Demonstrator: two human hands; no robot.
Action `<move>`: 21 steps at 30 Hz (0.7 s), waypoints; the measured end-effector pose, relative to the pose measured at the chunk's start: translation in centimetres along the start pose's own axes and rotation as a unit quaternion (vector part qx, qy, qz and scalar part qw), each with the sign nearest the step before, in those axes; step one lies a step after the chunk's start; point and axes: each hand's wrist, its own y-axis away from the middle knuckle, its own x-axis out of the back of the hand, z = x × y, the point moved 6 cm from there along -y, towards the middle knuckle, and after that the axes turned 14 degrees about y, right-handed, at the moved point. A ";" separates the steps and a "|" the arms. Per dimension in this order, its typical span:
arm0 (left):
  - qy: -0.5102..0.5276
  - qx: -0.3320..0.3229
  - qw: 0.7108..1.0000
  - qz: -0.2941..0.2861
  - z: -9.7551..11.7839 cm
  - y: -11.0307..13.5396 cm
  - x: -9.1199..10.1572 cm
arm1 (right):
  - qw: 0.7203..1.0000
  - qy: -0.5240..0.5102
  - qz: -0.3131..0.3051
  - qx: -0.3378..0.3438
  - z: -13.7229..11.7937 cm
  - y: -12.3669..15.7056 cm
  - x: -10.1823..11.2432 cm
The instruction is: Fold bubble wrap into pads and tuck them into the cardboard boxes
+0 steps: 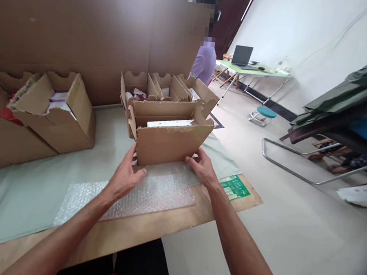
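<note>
A brown open-topped cardboard box (173, 143) stands in front of me, with a white flat item (169, 123) showing inside. At its lower left corner is my left hand (128, 173), fingers curled along the side and thumb held toward the front. My right hand (202, 167) grips the lower right corner, thumb against the front face. Between the two hands they hold the box. A sheet of bubble wrap (152, 195) lies flat on the table just below the box, partly covered by my left hand and forearm.
Behind stand more cardboard bins (170, 86) with small packages. Larger bins (71, 122) are at left. A tall cardboard panel (93, 29) closes the back. A person in a purple shirt (205, 59) is beyond it. The wooden table edge (118, 235) runs near my body.
</note>
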 end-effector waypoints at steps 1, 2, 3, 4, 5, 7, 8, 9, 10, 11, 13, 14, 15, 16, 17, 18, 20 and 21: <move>0.036 0.003 0.999 -0.006 -0.5 -0.3 -0.9 | 1.000 0.000 0.009 -0.002 0.3 0.1 0.3; 0.064 0.004 0.998 -0.011 -1.0 -0.4 -1.7 | 1.000 -0.002 0.020 -0.006 0.7 0.2 0.8; 0.081 0.003 0.997 -0.015 -1.4 -0.6 -2.5 | 0.999 -0.003 0.033 -0.012 1.2 0.3 1.5; 0.085 0.001 0.996 -0.024 -1.6 -0.8 -3.4 | 0.999 -0.005 0.046 -0.019 1.8 0.3 2.2; 0.080 -0.002 0.996 -0.041 -1.8 -1.2 -4.4 | 0.998 -0.006 0.057 -0.026 2.3 0.3 3.0; 0.054 -0.006 0.994 -0.091 -1.9 -2.2 -6.5 | 0.997 -0.010 0.072 -0.038 3.4 -0.2 4.4; 0.038 -0.003 0.993 -0.108 -1.9 -2.9 -7.3 | 0.996 -0.013 0.074 -0.044 3.8 -0.4 4.9; 0.022 0.004 0.993 -0.114 -1.9 -3.6 -7.8 | 0.996 -0.018 0.075 -0.050 4.2 -0.7 5.3; 0.003 0.012 0.994 -0.107 -1.9 -4.1 -7.8 | 0.995 -0.021 0.083 -0.057 4.5 -0.7 5.6; -0.020 0.017 0.995 -0.092 -1.9 -4.5 -7.2 | 0.993 -0.021 0.100 -0.063 4.8 -0.5 5.9; -0.087 0.017 0.994 -0.057 -1.5 -4.3 -4.8 | 0.986 -0.003 0.154 -0.064 4.8 0.8 6.4; -0.128 0.013 0.990 -0.049 -1.1 -3.8 -3.2 | 0.982 0.014 0.179 -0.055 4.4 1.8 6.6; -0.172 0.009 0.984 -0.048 -0.8 -3.0 -1.4 | 0.981 0.035 0.184 -0.040 3.8 2.8 6.4; -0.215 0.007 0.975 -0.051 -0.5 -2.1 0.4 | 0.985 0.056 0.160 -0.016 2.9 3.8 5.9; -0.249 0.001 0.967 -0.054 -0.2 -1.0 2.2 | 0.991 0.076 0.110 0.013 2.0 4.7 5.0; -0.271 -0.009 0.961 -0.057 0.1 0.0 3.8 | 0.993 0.098 0.048 0.046 0.9 5.5 3.8; -0.296 -0.030 0.952 -0.066 0.6 1.8 6.3 | 0.980 0.154 -0.060 0.112 -1.0 6.6 1.3; -0.307 -0.038 0.948 -0.073 0.7 2.4 7.0 | 0.968 0.190 -0.089 0.138 -1.8 6.9 0.3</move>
